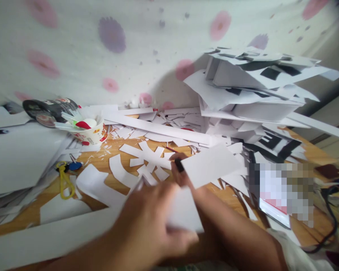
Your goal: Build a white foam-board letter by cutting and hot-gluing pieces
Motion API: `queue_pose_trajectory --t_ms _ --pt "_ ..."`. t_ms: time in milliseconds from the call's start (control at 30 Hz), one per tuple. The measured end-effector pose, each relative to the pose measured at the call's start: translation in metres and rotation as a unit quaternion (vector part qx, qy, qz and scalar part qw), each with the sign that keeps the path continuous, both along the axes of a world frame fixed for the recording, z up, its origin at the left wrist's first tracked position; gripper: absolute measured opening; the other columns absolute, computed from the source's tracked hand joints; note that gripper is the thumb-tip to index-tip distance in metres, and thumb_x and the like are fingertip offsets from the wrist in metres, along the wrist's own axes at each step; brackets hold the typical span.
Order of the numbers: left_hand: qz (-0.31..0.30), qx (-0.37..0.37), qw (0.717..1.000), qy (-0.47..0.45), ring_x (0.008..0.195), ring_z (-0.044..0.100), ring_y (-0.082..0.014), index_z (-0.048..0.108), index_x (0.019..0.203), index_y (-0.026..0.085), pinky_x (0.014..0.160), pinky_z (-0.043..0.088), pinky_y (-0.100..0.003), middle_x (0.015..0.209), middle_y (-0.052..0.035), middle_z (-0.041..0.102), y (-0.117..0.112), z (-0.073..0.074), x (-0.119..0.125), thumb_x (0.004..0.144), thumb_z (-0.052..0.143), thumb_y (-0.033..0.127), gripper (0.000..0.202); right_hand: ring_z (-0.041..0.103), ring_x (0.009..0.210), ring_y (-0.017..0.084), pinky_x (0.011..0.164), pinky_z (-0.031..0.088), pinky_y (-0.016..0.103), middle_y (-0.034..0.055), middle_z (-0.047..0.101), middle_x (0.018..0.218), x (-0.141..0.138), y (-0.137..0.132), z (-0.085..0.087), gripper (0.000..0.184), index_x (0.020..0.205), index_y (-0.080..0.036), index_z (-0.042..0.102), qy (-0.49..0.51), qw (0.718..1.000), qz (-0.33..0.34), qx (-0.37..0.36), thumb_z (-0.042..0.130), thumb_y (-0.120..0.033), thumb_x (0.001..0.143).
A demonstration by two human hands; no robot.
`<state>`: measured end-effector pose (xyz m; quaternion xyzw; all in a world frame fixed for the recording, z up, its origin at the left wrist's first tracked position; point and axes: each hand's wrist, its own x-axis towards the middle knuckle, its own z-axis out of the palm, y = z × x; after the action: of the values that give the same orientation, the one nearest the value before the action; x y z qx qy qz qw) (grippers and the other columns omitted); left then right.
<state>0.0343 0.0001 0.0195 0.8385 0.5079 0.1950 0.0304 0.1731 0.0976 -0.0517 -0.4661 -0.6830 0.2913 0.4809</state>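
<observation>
My left hand [152, 214] is in the lower middle, blurred by motion. Its thumb and fingers close on a small piece of white card [186, 212]. Just beyond it my right hand [176, 171] reaches in from the lower right, its fingers partly hidden. A short black object [179, 165] sticks out of those fingers; its kind cannot be made out. Another white card [211, 165] lies directly beside the right hand, and I cannot tell whether it is touched. Cut white strips [144, 156] are spread over the wooden table [101, 154] in front of both hands.
On the left stand a paper cup [93, 133] of plastic spoons, a tipped black tub [45, 111] and a yellow key loop [65, 184]. Stacked white card pieces [251, 90] rise at the back right. A phone [274, 203] and black cable [332, 214] lie right.
</observation>
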Motion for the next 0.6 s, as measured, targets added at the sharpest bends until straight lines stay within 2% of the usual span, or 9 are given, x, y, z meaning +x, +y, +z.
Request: queue_pose_trajectory --t_ms 67,133,233,333,500,567,600 --pt "-0.031 -0.004 1.0 0.002 0.075 0.068 -0.0272 0.058 0.097 0.021 0.068 0.053 -0.04 0.085 -0.0029 0.07 -0.004 -0.002 0.005 0.065 0.073 0.044 0.041 0.058 0.064 0.019 0.063 0.05 0.034 0.0019 0.06 0.071 0.003 0.006 0.001 0.011 0.085 -0.022 0.058 0.008 0.999 -0.041 -0.011 0.048 -0.027 0.084" --pt "-0.01 0.016 1.0 0.014 0.072 0.068 -0.0282 0.06 0.094 0.019 0.062 0.053 -0.04 0.082 -0.0048 0.069 -0.003 -0.001 0.004 0.065 0.073 0.038 0.038 0.056 0.063 0.018 0.062 0.047 0.031 0.0009 0.059 0.071 0.008 0.01 0.003 0.009 0.083 -0.022 0.056 0.008 0.998 -0.058 -0.022 0.048 -0.025 0.083" --pt "-0.005 0.03 0.999 0.024 0.072 0.068 -0.0282 0.061 0.097 0.019 0.059 0.053 -0.039 0.086 -0.0062 0.07 0.002 0.002 -0.009 0.064 0.073 0.034 0.038 0.055 0.063 0.016 0.062 0.045 0.029 -0.0007 0.059 0.069 0.014 0.011 0.006 0.006 0.082 -0.021 0.056 0.004 0.998 -0.045 -0.035 0.052 -0.023 0.079" --pt "0.002 0.046 0.998 0.04 0.08 0.07 -0.0286 0.06 0.108 0.021 0.065 0.055 -0.039 0.099 -0.0078 0.072 0.011 0.008 -0.027 0.068 0.07 0.036 0.043 0.055 0.065 0.015 0.063 0.045 0.028 0.0001 0.061 0.074 0.018 0.006 0.009 0.009 0.087 -0.02 0.056 0.003 0.999 -0.024 -0.042 0.051 -0.023 0.08" --pt "0.053 0.07 0.993 0.073 0.101 0.067 -0.032 0.055 0.127 0.022 0.087 0.053 -0.043 0.118 -0.0092 0.068 0.04 0.029 -0.054 0.076 0.067 0.045 0.058 0.061 0.075 0.017 0.07 0.049 0.031 0.0026 0.065 0.088 0.023 -0.001 0.011 0.033 0.116 -0.018 0.051 -0.03 0.998 0.034 -0.051 0.053 -0.026 0.084" --pt "0.041 0.063 0.992 0.106 0.112 0.062 -0.0332 0.053 0.132 0.021 0.095 0.05 -0.048 0.125 -0.009 0.064 0.061 0.038 -0.059 0.082 0.062 0.05 0.058 0.063 0.092 0.02 0.082 0.05 0.034 0.0079 0.065 0.106 0.025 0.002 0.009 0.048 0.13 -0.016 0.044 -0.053 0.996 0.05 -0.05 0.055 -0.023 0.083" --pt "0.037 0.076 0.989 0.12 0.109 0.063 -0.0328 0.056 0.129 0.02 0.094 0.05 -0.049 0.117 -0.0078 0.066 0.072 0.042 -0.059 0.084 0.059 0.051 0.054 0.061 0.102 0.021 0.089 0.049 0.036 0.0111 0.063 0.117 0.026 0.004 0.007 0.055 0.136 -0.015 0.04 -0.067 0.995 0.054 -0.05 0.056 -0.021 0.083"
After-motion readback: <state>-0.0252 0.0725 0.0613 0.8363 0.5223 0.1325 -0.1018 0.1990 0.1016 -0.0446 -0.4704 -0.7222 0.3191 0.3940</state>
